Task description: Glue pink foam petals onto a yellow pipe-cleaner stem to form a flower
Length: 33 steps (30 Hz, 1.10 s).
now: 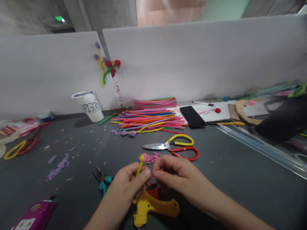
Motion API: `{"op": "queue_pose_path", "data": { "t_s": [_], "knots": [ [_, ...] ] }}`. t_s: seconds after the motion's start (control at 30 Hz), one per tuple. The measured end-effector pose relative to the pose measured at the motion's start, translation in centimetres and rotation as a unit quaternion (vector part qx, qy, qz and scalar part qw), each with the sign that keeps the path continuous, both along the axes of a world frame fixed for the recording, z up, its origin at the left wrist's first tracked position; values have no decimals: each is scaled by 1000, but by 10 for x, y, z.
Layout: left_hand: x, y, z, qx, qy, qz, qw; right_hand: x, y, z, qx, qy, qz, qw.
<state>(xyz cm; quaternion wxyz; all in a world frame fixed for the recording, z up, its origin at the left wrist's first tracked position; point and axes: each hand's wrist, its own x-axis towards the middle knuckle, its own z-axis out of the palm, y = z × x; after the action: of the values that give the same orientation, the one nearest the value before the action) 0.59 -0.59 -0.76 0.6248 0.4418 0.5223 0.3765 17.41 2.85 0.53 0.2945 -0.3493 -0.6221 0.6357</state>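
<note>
My left hand [133,182] is closed around a yellow pipe cleaner stem [139,168], whose thick yellow tip points up with some pink beside it. My right hand [171,171] pinches a small pink piece [152,174] close to the left fingertips. Below both hands is a yellow hot glue gun [155,207] with a red trigger, partly hidden by my fingers. Just beyond the hands sits a small heap of pink cut pieces [151,157]. Scissors [172,146] with yellow and red handles lie behind that heap. Teal-handled pliers [102,179] are left of my left hand.
Colourful pipe cleaners [148,119] are piled at the back, beside a black phone [193,116]. A white cup [89,107] stands back left. Purple scraps [57,167] and a purple box [35,215] lie left. Clear glue sticks [261,148] lie right. A white partition [192,60] borders the table.
</note>
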Motion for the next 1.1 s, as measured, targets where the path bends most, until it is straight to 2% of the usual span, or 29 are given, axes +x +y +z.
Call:
{"op": "queue_pose_path", "data": {
  "t_s": [0.1,0.27,0.47,0.6,0.8,1.1],
  "knots": [
    [0,-1,-2,63,100,27,993,3,1,3,-15,28,-33,999],
    [2,-1,-3,149,219,-2,964,1,1,4,-39,31,-53,997],
    [3,-5,-5,281,350,-18,893,-3,-2,4,-58,35,-77,995],
    [2,-8,-6,329,384,-21,863,-3,-2,3,-65,18,-95,993],
    [2,-9,-3,362,407,-18,838,-6,-3,3,-69,3,-99,993],
    [4,-13,-5,390,409,-23,825,-6,-5,3,91,-69,-130,985]
  ]
}}
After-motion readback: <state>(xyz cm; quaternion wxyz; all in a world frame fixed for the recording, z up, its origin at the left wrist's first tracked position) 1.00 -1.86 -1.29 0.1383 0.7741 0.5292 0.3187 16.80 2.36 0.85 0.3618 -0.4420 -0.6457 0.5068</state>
